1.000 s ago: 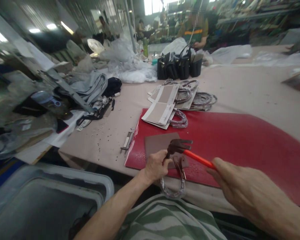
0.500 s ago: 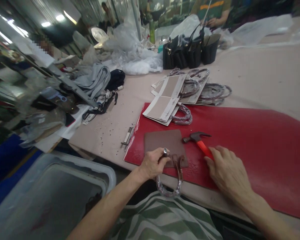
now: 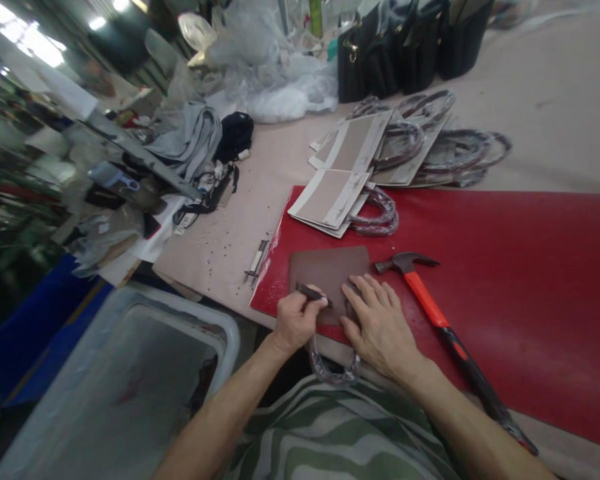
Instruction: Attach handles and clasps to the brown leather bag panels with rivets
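A brown leather panel [image 3: 325,270] lies on the red mat [image 3: 505,280] at the table's near edge. My left hand [image 3: 295,320] is closed on a small dark metal tool [image 3: 311,293] held over the panel's lower edge. My right hand [image 3: 380,323] lies flat, fingers stretched out, pressing on the panel where the plastic-wrapped bag handle [image 3: 333,367] joins it; the handle loops down over the table edge. A hammer [image 3: 437,313] with an orange and black handle rests on the mat just right of my right hand, untouched.
Beige cardboard-backed panels [image 3: 330,200] and several wrapped handles [image 3: 460,150] are stacked behind the mat. Black bags [image 3: 405,47] stand at the far edge. Cloth, plastic and clutter [image 3: 190,147] fill the left side. A grey plastic bin [image 3: 120,387] sits below left.
My right hand set the hammer down on the mat and moved left onto the leather panel. My left hand now holds a small dark tool. The view tipped downward.
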Available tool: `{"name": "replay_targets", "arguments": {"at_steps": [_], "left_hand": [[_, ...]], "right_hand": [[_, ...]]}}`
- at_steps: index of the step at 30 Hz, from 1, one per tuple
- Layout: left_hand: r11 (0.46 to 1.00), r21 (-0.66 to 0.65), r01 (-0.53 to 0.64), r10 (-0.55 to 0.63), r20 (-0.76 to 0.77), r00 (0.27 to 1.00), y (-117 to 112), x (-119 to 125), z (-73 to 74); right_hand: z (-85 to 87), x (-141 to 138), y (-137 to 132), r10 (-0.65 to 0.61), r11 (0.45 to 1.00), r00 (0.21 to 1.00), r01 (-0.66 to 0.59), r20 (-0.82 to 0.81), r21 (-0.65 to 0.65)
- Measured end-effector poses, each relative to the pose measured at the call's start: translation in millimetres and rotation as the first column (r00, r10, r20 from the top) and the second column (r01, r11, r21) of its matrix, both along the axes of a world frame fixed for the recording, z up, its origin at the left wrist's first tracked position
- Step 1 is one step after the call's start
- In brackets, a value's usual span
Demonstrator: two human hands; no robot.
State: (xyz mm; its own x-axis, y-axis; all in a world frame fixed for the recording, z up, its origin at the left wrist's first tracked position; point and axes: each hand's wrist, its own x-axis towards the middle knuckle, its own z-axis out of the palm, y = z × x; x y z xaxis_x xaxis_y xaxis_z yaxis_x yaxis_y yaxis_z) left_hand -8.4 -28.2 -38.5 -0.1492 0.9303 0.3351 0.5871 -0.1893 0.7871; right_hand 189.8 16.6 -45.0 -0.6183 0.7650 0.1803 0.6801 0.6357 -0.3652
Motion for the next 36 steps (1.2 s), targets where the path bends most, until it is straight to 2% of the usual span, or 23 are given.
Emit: {"name": "replay_targets", "arguments": {"at_steps": [2,4,8,15,29,36], "left_hand": [[0.981,-0.102,-0.165,0.183,0.194,0.964,-1,-6,4.7],[0.972,-0.155,-0.176,0.216,0.294,0.931,-1,-14,10.1],[0.98,-0.145,-0.134,0.162,0.206,0.965,-4,-26,14.2],[0.999,-0.04,0.01,-0.008,0.055,0.998,-8,-19,4.0],[0.996,0.085,0.033,-0.037,0.046,0.998,-11,-16,-6.3],[0.997,0.07,0.045,-0.047,0.03,0.998,-11,-15,-5.6]], "right_hand": [[1.9,-1,0,-0.005,1.0,1.0,0.005,-0.005,0.003],[2.1,-1,0,-0.01,1.0,1.0,0.01,-0.01,0.012],[0.0,-2,0,-0.012,1.0,1.0,0.012,-0.011,0.029],[1.1,-1,-1,-0.014,0.999,1.0,0.014,0.004,0.031],[1.4,0,0,-0.014,0.999,1.0,0.013,0.016,0.036],[2.4,-1,0,-0.015,1.0,1.0,0.015,0.01,0.016]]}}
